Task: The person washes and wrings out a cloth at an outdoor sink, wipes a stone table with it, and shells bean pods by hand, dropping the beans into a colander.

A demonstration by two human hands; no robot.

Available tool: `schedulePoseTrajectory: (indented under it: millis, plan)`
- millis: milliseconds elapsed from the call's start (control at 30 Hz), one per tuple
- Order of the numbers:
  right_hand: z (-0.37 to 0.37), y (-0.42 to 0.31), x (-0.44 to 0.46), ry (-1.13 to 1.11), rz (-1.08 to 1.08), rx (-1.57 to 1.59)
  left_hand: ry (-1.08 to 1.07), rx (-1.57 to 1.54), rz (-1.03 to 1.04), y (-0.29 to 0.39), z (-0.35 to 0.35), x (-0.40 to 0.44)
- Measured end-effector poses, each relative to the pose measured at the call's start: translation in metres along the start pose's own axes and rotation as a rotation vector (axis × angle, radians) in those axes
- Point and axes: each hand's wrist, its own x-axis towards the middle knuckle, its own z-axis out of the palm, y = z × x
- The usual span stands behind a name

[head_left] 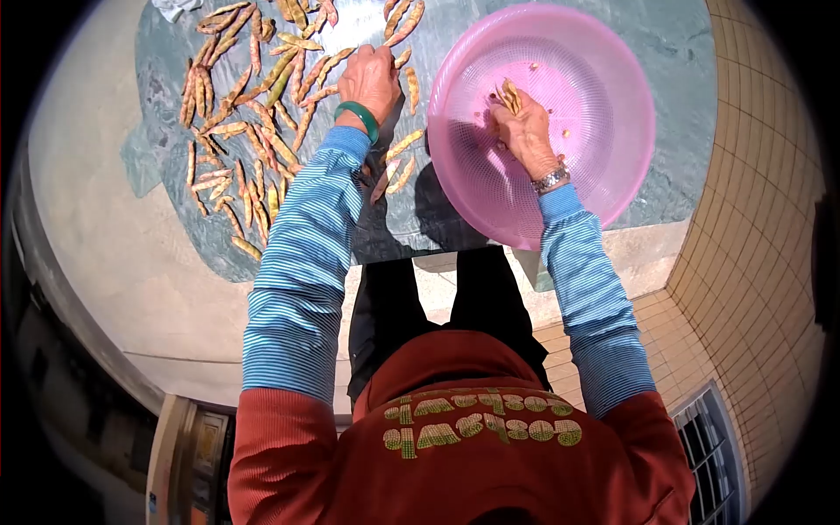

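Observation:
My left hand [369, 80], wearing a green bangle [357, 117], is over the right edge of the spread of bean pods [274, 140]. Its fingers curl downward and their tips are hidden; a single pod [402, 59] shows beside them, but I cannot tell if it is gripped. Over the inside of a pink colander [626, 144], my right hand [523, 131] is closed on a dry-looking bean pod [508, 96] that sticks up past the fingers. Several loose beans [565, 134] lie on the colander's bottom. The pods are mottled yellow and pink.
Both the pods and the colander are on a green stone-like tabletop [682, 96]. A few pods [402, 175] lie between my left arm and the colander. A white crumpled item [176, 8] is at the far left. A tiled wall [761, 175] stands to the right.

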Motion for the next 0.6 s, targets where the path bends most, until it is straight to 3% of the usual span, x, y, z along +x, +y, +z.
schedulePoseTrajectory:
  millis: [67,200,267,333,367,467,600]
  plan:
    - [-0.009,-0.026,-0.025,0.003,-0.021,0.088,0.022,0.011,0.011,-0.005,-0.008,-0.005]
    - [0.01,-0.089,-0.096,-0.31,0.137,0.661,0.042,-0.729,-0.296,-0.022,-0.027,-0.044]
    - [0.045,-0.081,-0.114,-0.525,0.081,0.583,-0.037,-1.09,-0.406,-0.029,-0.036,-0.073]
    - [0.082,-0.064,-0.121,-0.555,0.093,0.594,-0.152,-1.342,-0.647,-0.028,-0.05,-0.098]
    - [0.095,-0.055,-0.122,-0.58,0.107,0.598,-0.181,-1.456,-0.662,-0.027,-0.056,-0.109]
    - [0.106,-0.057,-0.108,-0.362,0.207,0.601,-0.242,-1.618,-0.738,-0.03,-0.06,-0.131]
    - [0.109,-0.062,-0.091,-0.309,0.163,0.646,-0.328,-1.701,-0.743,-0.024,-0.067,-0.144]
